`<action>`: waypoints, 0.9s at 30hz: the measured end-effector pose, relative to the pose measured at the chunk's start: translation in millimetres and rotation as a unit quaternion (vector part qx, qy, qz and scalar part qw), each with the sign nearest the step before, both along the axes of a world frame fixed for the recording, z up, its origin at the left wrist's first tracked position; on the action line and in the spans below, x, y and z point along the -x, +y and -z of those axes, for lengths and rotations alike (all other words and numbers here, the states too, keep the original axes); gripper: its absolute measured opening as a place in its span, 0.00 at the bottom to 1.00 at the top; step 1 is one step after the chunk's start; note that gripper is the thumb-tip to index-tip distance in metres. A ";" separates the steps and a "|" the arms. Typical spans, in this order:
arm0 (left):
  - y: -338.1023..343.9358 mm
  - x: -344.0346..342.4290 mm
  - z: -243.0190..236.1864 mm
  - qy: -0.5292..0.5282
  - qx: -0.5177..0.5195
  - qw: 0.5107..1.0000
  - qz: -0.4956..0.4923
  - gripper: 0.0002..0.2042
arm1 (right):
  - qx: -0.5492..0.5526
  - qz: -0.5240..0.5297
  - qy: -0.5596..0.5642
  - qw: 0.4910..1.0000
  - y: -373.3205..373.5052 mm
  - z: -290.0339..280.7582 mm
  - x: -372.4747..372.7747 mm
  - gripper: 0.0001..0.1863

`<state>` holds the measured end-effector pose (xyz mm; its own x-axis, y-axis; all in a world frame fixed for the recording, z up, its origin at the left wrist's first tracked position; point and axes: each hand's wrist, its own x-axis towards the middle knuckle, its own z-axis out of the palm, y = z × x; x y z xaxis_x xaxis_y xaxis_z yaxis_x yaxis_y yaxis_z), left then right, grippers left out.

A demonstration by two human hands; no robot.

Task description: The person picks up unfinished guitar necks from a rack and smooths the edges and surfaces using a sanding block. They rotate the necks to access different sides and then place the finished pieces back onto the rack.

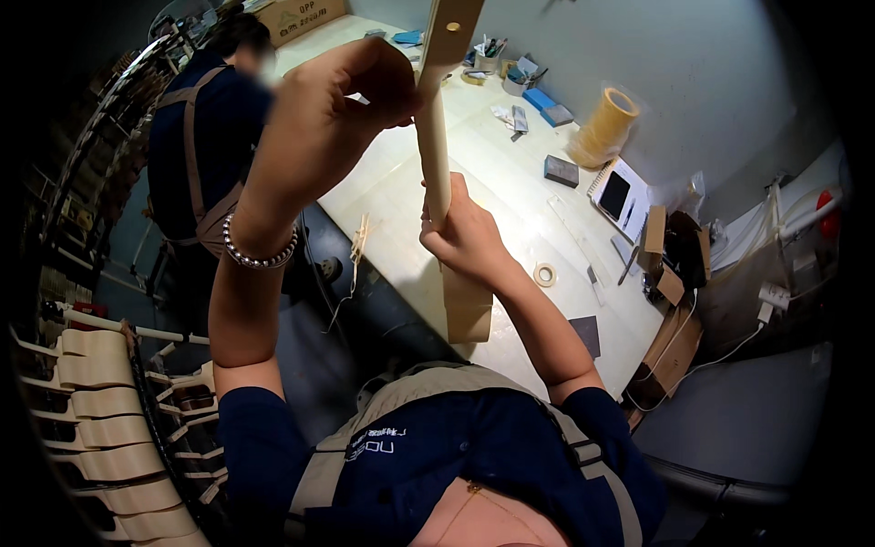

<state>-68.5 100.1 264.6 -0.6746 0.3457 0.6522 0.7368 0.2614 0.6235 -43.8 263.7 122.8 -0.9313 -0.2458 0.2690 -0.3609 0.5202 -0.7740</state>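
Observation:
A long cream-coloured piece (436, 150) rises from the middle of the picture to its top edge, with a round hole near the upper end. Its lower part is broad and rounded, below my right wrist. My right hand (467, 230) is closed around its middle, thumb in front. Higher up, my left hand (337, 109) is raised with its fingers curled into a pinch beside the edge of the piece. The fingertips come up against that edge; what they hold, if anything, is hidden.
The pale worktable (383, 187) carries a tape ring (544, 274), a dark block (561, 170), a wrapped yellow roll (605, 126) and a notebook with a phone (615, 195). Cream parts hang on a rack (114, 433) at left. A co-worker (196, 137) stands at far left.

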 end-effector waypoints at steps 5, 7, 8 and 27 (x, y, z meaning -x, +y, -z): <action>1.8 7.8 29.4 0.205 -0.017 0.972 -0.115 0.05 | -0.004 -0.012 0.000 1.000 -4.8 -2.5 8.8 0.25; 0.5 10.8 39.7 0.254 -0.010 0.956 -0.147 0.06 | 0.001 -0.029 -0.005 1.000 -5.5 -5.3 10.6 0.26; -1.6 10.6 44.0 0.273 0.001 0.947 -0.170 0.07 | 0.006 -0.039 -0.003 0.999 -5.7 -5.8 11.5 0.28; -25.0 -136.1 176.2 0.061 -0.081 0.995 0.020 0.12 | 0.231 -0.014 0.012 0.973 52.9 27.2 100.2 0.48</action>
<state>67.6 75.1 88.4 -0.5742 0.2546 0.7781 0.8178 0.1338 0.5597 -144.0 316.5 95.6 -0.9183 -0.1191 0.3776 -0.3900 0.1083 -0.9144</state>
